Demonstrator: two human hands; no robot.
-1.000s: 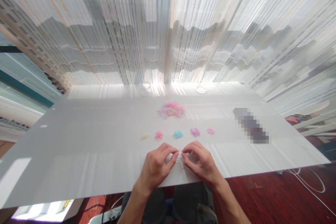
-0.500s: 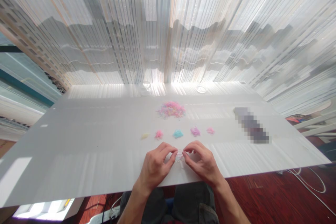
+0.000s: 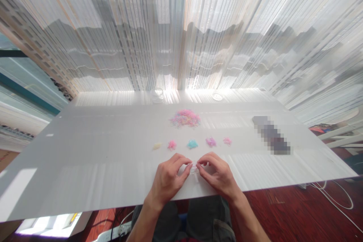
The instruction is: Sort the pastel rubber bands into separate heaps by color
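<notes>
My left hand (image 3: 171,176) and my right hand (image 3: 217,176) face each other near the table's front edge, both in a closed pinch. A thin, pale rubber band seems to be held between the fingertips, too small to see sharply. Several more loose rubber bands (image 3: 194,170) lie right under the fingers. Beyond my hands is a row of small sorted heaps: yellow bands (image 3: 157,146), deep pink bands (image 3: 171,145), turquoise bands (image 3: 192,144), purple bands (image 3: 211,142) and light pink bands (image 3: 227,141). Behind the row sits a larger mixed pile of bands (image 3: 185,118).
The white table (image 3: 85,151) reaches back to a sheer striped curtain (image 3: 159,53). A clear round container (image 3: 158,95) and a clear lid (image 3: 217,96) stand at the back. A blurred-out oblong object (image 3: 271,135) lies at the right. White cables (image 3: 337,193) run over the red floor.
My right fingertips have shifted very slightly to the left, nearer the left ones. The heaps and the mixed pile look the same.
</notes>
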